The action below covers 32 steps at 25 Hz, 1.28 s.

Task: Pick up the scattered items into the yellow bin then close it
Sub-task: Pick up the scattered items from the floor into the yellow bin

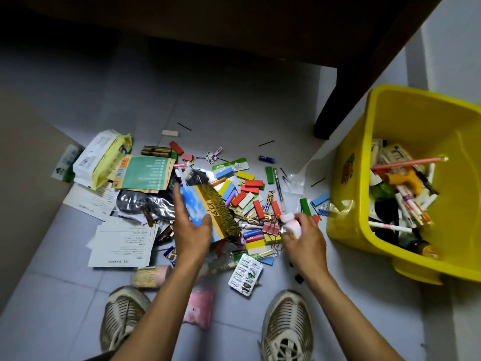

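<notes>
Left hand point(191, 231) gripping blue-gold card point(205, 207), right hand point(303, 237) clutching pink bottle point(291, 224), coloured blocks point(247, 188) between

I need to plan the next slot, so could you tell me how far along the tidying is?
Partly done. The yellow bin already holds pens and bottles but stands open. In hand: the left hand holds a blue and gold card, and the right hand grips a small pink-white bottle. Left: coloured blocks, papers, a blister pack, then closing.
</notes>
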Motion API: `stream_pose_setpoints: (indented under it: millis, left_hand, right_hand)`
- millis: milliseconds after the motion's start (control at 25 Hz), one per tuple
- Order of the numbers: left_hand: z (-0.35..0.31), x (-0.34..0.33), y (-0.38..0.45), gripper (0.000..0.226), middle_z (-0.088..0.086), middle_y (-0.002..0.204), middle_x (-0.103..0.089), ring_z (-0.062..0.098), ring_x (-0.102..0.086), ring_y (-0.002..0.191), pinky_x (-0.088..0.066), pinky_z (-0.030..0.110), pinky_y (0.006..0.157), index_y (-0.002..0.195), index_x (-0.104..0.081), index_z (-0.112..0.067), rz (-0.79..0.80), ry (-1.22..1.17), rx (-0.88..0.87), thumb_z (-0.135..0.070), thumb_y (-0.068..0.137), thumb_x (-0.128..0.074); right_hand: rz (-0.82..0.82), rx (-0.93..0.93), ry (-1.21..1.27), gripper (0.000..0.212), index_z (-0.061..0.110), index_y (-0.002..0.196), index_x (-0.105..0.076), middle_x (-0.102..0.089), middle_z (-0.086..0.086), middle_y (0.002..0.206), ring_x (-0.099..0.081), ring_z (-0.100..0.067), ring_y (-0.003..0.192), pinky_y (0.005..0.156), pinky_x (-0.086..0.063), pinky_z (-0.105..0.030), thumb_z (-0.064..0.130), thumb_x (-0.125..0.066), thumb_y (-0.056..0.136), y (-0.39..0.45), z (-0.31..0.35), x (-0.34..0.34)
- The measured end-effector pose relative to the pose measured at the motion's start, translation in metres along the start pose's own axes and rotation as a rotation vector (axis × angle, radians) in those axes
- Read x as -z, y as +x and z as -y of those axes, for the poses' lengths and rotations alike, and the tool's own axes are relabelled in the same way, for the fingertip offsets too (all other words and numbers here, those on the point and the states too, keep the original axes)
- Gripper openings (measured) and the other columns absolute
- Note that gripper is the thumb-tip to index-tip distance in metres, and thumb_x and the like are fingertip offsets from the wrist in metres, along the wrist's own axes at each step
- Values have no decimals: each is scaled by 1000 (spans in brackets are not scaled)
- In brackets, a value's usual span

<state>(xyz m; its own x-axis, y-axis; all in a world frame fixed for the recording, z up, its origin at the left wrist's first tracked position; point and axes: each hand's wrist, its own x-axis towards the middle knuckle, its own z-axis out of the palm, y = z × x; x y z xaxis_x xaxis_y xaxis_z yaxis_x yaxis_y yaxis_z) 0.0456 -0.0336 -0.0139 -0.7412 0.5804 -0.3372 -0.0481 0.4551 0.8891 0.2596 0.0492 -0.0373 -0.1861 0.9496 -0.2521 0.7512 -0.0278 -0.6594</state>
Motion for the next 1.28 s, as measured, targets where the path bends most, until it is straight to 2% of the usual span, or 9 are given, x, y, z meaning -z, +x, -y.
stream_pose_setpoints:
  millis: [80,200,320,400,480,600,800,1000,1280]
  left_hand:
    - [3,4,-8,63,-16,132,-54,2,-61,105,-51,12,82,140,-49,-35,1,220,-191,3,89,-58]
    - [24,0,-33,43,5,130,-63,29,-63,107,-53,48,89,122,-67,-17,92,648,-441,0,84,-61]
    - [53,-21,-66,57,2,160,-22,29,-34,137,-32,48,104,137,-51,-19,448,1131,-357,-50,90,-53]
    - [73,-35,-79,66,0,163,10,30,-8,146,-22,52,109,140,-45,-19,586,1253,-259,-59,88,-52]
    - [82,-41,-83,57,-1,161,21,32,5,148,-17,57,114,139,-46,-18,578,1207,-241,-44,90,-58]
    - [78,-39,-79,51,-4,164,3,28,-8,148,-33,48,112,133,-49,-18,471,1004,-240,-37,87,-62]
    - [47,-25,-51,69,5,137,-45,23,-49,121,-47,35,96,133,-47,-18,225,584,-79,-33,72,-76]
    - [45,-15,-37,76,5,125,-57,11,-48,99,-38,22,83,138,-46,-18,162,484,-28,-31,71,-79]
    - [51,-18,-41,48,1,107,-68,14,-60,89,-49,27,79,120,-64,-18,107,401,11,-29,76,-81]
  right_hand:
    - [147,175,-260,46,25,128,-54,-56,3,127,-55,-18,102,76,-48,-30,23,-71,86,20,6,-9]
    - [303,287,-559,49,27,130,-53,-58,1,130,-57,-24,106,85,-51,-36,23,-72,84,31,7,-28]
    - [166,195,-275,37,27,117,-60,-66,4,107,-63,-19,89,73,-52,-32,27,-74,83,30,6,-28]
    - [76,17,56,30,31,108,-63,-67,10,93,-62,-7,75,59,-48,-21,29,-76,81,33,4,-13]
    - [-2,-152,337,27,32,104,-64,-69,8,86,-65,-4,66,51,-46,-15,23,-76,81,36,-1,10]
    - [-24,-345,464,22,20,104,-64,-71,-3,84,-66,-1,57,47,-47,-15,12,-70,85,37,-13,33]
    - [230,-282,-33,24,32,97,-58,-69,6,88,-68,-17,75,66,-57,-35,39,-75,81,28,-15,10]
    - [223,-40,-481,42,32,121,-59,-72,-1,99,-56,-22,75,63,-42,-28,40,-67,80,47,-2,-21]
    - [278,-211,-394,43,27,121,-61,-70,-3,101,-64,-25,88,67,-44,-27,17,-67,79,56,-13,-29]
